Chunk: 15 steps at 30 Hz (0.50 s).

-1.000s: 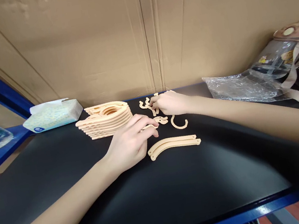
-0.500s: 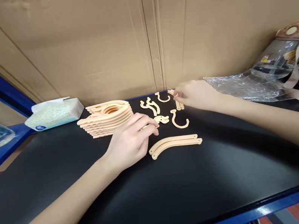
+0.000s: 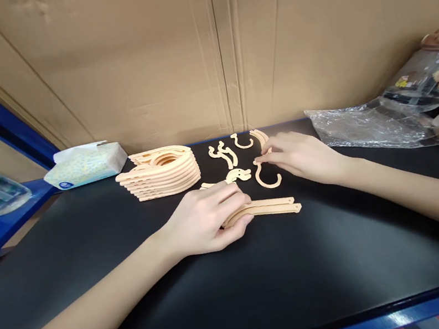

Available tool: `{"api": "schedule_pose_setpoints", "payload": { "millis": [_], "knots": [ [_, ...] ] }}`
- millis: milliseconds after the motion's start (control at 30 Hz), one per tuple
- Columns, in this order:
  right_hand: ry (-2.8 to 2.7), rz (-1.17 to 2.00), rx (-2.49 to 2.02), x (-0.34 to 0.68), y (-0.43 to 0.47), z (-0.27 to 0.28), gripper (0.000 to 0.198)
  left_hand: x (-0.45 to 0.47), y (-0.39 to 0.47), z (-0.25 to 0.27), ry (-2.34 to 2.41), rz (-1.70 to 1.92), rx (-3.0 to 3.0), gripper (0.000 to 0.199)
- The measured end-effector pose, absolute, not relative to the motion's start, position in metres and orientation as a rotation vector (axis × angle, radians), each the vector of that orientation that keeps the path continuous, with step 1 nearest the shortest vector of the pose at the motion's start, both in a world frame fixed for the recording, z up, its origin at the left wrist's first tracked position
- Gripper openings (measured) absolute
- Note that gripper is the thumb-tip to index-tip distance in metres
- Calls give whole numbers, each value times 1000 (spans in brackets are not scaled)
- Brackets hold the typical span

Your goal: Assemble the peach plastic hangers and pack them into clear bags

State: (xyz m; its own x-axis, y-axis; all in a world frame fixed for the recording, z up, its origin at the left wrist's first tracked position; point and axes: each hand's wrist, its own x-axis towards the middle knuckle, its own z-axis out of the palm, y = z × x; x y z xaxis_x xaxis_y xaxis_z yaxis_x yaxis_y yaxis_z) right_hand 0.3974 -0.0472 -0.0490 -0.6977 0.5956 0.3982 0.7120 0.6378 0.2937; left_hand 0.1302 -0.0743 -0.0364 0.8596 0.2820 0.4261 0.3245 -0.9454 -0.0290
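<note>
My left hand [image 3: 215, 215] has its thumb and fingers closed around the left end of a pair of curved beige hanger arms [image 3: 277, 206], which lie side by side on the black tabletop. At the top end of a beige hanger hook [image 3: 270, 183], the fingertips of my right hand [image 3: 298, 157] are pinched together. Partly behind that hand lie more curved pieces [image 3: 259, 138]. A second hook [image 3: 243, 142] rests farther back. Small branched pieces [image 3: 224, 155] and a flat beige piece with holes [image 3: 238, 175] lie between the hands.
A neat stack of beige folded hangers [image 3: 158, 175] stands left of the loose parts. Behind it is a tissue pack [image 3: 85, 165]. Clear plastic wrap [image 3: 364, 126] and a transparent bottle with a strap [image 3: 415, 78] are at right. A cardboard wall [image 3: 159, 56] closes the back.
My left hand has moved right and down onto the pair of hanger arms. My right hand has come nearer, from the back pieces to the front hook. The view has shifted slightly.
</note>
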Motion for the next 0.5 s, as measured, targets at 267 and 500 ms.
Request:
{"api": "schedule_pose_setpoints", "payload": {
  "millis": [267, 500],
  "knots": [
    [-2647, -633, -1015, 400, -50, -51, 23, 131, -76, -37, -415, -698, -2888, 17],
    [-2671, -731, -896, 401, -54, -49, 28, 130, -75, -38, -422, -726, -2840, 17]
  ]
}}
